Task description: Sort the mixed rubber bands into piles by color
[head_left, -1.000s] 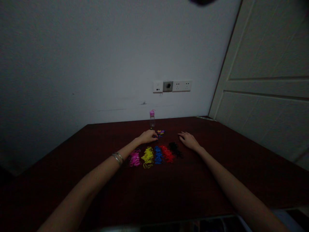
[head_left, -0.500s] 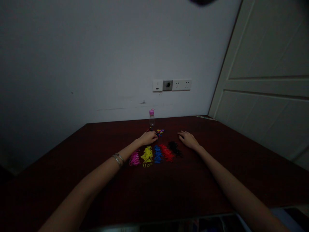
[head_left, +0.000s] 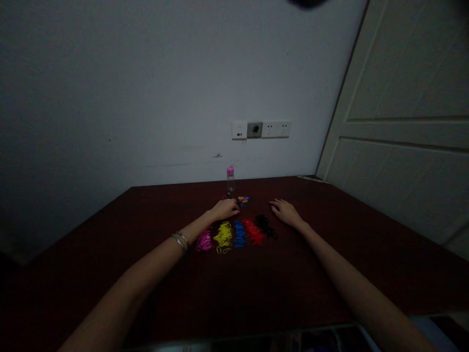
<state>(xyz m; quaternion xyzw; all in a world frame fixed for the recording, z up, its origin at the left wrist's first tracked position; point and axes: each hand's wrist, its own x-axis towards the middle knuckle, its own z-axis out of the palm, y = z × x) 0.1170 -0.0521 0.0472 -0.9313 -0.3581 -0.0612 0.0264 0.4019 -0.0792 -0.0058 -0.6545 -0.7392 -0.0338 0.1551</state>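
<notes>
My left hand (head_left: 225,209) rests beside a small mixed-colour heap of rubber bands (head_left: 243,200), partly covering it. Its fingers curl down and look closed, and whatever they hold, if anything, is hidden. On the tabletop to the right lies my right hand (head_left: 287,212), open, palm down, fingers stretched out and touching no band. Between my forearms, sorted heaps form a row: pink bands (head_left: 204,240), yellow bands (head_left: 223,234), blue bands (head_left: 239,233), red bands (head_left: 252,232) and black bands (head_left: 265,226).
A clear bottle with a pink cap (head_left: 230,179) stands behind the mixed heap. The dark red table (head_left: 234,288) meets a wall with a row of sockets (head_left: 261,129). A pale panelled door (head_left: 406,127) is on the right. A thin strip (head_left: 311,179) lies at the far right edge.
</notes>
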